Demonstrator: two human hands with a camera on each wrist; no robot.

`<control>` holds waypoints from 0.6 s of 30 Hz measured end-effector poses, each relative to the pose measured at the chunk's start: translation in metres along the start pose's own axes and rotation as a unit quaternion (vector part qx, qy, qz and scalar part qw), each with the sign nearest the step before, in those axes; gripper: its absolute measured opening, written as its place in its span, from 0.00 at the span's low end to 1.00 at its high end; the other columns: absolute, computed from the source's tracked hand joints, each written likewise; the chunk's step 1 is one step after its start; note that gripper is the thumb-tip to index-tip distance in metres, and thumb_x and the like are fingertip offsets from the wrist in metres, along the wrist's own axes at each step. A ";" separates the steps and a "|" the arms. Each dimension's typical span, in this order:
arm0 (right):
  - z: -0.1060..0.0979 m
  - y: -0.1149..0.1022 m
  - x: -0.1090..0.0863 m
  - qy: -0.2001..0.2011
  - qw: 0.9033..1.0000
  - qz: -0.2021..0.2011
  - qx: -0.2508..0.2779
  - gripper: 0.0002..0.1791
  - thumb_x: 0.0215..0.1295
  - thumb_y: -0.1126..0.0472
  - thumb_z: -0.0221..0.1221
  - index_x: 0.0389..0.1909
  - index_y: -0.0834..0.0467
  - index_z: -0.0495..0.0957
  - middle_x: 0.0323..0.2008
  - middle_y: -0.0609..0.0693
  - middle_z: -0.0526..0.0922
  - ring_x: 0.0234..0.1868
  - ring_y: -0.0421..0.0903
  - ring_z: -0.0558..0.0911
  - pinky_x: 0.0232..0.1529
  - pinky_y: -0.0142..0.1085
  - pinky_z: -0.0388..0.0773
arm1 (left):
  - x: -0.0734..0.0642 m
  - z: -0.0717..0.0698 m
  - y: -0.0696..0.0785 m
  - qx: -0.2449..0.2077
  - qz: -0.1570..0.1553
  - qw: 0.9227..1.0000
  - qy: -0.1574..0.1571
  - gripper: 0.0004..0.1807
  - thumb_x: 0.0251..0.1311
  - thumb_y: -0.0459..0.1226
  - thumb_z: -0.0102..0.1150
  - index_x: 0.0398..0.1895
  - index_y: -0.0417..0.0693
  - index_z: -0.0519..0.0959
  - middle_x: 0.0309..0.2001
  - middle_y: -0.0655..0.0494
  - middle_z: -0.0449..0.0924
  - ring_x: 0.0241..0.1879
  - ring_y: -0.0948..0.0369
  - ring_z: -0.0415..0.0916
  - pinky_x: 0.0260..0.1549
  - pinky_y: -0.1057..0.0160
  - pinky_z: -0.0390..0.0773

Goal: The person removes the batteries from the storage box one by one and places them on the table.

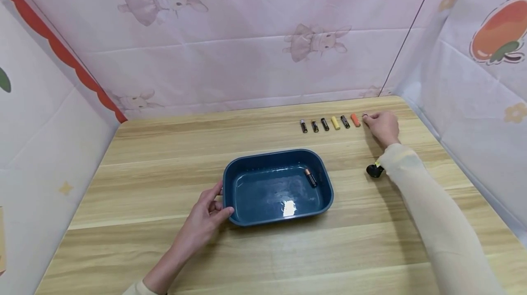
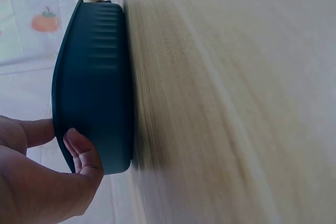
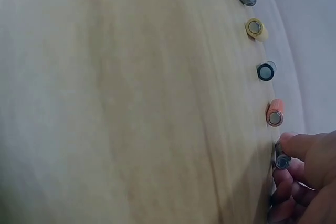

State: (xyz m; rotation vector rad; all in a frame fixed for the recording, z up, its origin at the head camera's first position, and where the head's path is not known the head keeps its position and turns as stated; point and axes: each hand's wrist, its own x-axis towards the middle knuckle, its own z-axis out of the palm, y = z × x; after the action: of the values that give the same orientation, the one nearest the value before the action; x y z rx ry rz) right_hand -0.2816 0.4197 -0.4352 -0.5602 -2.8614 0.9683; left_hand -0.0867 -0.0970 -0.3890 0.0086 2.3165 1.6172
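Observation:
My left hand (image 1: 201, 220) holds the left end of a dark blue rectangular tray (image 1: 276, 221), its thumb over the rim and its fingers against the outer wall. In the tray's right part lies a black and copper battery (image 1: 310, 178). At the back right of the table, my right hand (image 1: 384, 128) pinches a dark battery (image 3: 283, 161) between thumb and fingers. That battery is at the right end of a row, beside an orange battery (image 1: 355, 120). Most of it is hidden by the hand in the head view.
Leftward along the row lie a black battery (image 1: 345, 122), a yellow battery (image 1: 335, 123) and several more dark ones. A black rounded object (image 1: 373, 170) shows at the right sleeve's cuff. Patterned cloth walls (image 1: 230, 71) border the wooden table (image 1: 164, 158) at the back and sides.

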 end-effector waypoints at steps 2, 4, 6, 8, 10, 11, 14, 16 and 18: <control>0.000 -0.001 0.000 0.002 1.000 -0.001 -0.006 0.25 0.76 0.48 0.58 0.52 0.67 0.85 0.56 0.68 0.82 0.55 0.65 0.80 0.50 0.54 0.74 | 0.000 0.000 0.001 0.000 -0.002 1.000 0.002 0.42 0.69 0.27 0.63 0.82 0.44 0.55 0.67 0.42 0.63 0.43 0.55 0.75 0.32 0.68 0.74; 0.001 -0.002 0.000 0.006 1.000 -0.001 -0.012 0.24 0.76 0.48 0.59 0.51 0.67 0.85 0.56 0.67 0.82 0.54 0.65 0.80 0.49 0.54 0.75 | 0.000 0.001 0.001 0.001 -0.003 1.000 0.003 0.42 0.69 0.27 0.63 0.82 0.44 0.55 0.67 0.42 0.63 0.43 0.55 0.76 0.32 0.68 0.75; 0.001 -0.003 0.000 0.008 1.000 0.001 -0.017 0.23 0.75 0.49 0.59 0.51 0.67 0.85 0.56 0.67 0.82 0.53 0.65 0.80 0.47 0.54 0.75 | 0.000 0.001 0.001 0.003 -0.004 1.000 0.004 0.42 0.69 0.27 0.63 0.82 0.44 0.55 0.67 0.42 0.63 0.43 0.55 0.76 0.33 0.68 0.75; 0.002 -0.003 0.001 0.010 1.000 0.003 -0.019 0.23 0.75 0.49 0.59 0.50 0.66 0.85 0.55 0.67 0.82 0.53 0.65 0.80 0.46 0.53 0.75 | 0.000 0.001 0.001 0.004 -0.003 1.000 0.004 0.42 0.69 0.27 0.63 0.82 0.44 0.55 0.67 0.42 0.63 0.43 0.55 0.76 0.32 0.68 0.75; 0.002 -0.002 0.001 0.014 1.000 0.002 -0.020 0.23 0.75 0.48 0.60 0.50 0.66 0.86 0.54 0.67 0.83 0.51 0.64 0.81 0.43 0.51 0.75 | 0.000 0.001 0.000 0.003 -0.002 1.000 0.002 0.42 0.69 0.27 0.63 0.82 0.43 0.55 0.67 0.42 0.63 0.43 0.55 0.76 0.32 0.68 0.75; 0.002 -0.002 0.002 0.015 1.000 0.002 -0.019 0.23 0.75 0.48 0.60 0.49 0.66 0.86 0.53 0.67 0.83 0.50 0.64 0.81 0.41 0.49 0.75 | 0.000 0.001 0.000 0.003 -0.002 1.000 0.002 0.42 0.69 0.27 0.63 0.82 0.43 0.55 0.67 0.42 0.63 0.43 0.55 0.75 0.32 0.68 0.75; 0.003 -0.002 0.003 0.013 1.000 0.004 -0.018 0.23 0.75 0.47 0.60 0.49 0.65 0.86 0.52 0.66 0.84 0.46 0.61 0.80 0.36 0.45 0.72 | 0.000 0.001 0.000 0.004 -0.001 1.000 0.002 0.42 0.69 0.27 0.63 0.82 0.44 0.55 0.67 0.41 0.62 0.44 0.55 0.76 0.33 0.68 0.75; 0.003 -0.001 0.004 0.012 1.000 0.006 -0.019 0.24 0.74 0.46 0.61 0.48 0.65 0.86 0.51 0.67 0.84 0.44 0.60 0.80 0.35 0.43 0.71 | 0.000 0.001 0.000 0.004 -0.002 1.000 0.002 0.42 0.69 0.27 0.63 0.82 0.44 0.55 0.68 0.42 0.62 0.45 0.55 0.76 0.34 0.69 0.76; 0.003 -0.002 0.004 0.012 1.000 0.007 -0.021 0.24 0.74 0.46 0.62 0.48 0.65 0.86 0.51 0.67 0.84 0.43 0.60 0.81 0.34 0.43 0.71 | 0.000 0.001 0.000 0.003 0.000 1.000 0.002 0.42 0.68 0.27 0.63 0.82 0.44 0.56 0.68 0.42 0.63 0.45 0.54 0.77 0.34 0.69 0.76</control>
State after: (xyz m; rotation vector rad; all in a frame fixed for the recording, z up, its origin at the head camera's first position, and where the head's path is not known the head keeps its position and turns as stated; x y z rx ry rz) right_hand -0.2866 0.4182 -0.4372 -0.5905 -2.8663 0.9005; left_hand -0.0862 -0.0961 -0.3892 0.0079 2.3251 1.6112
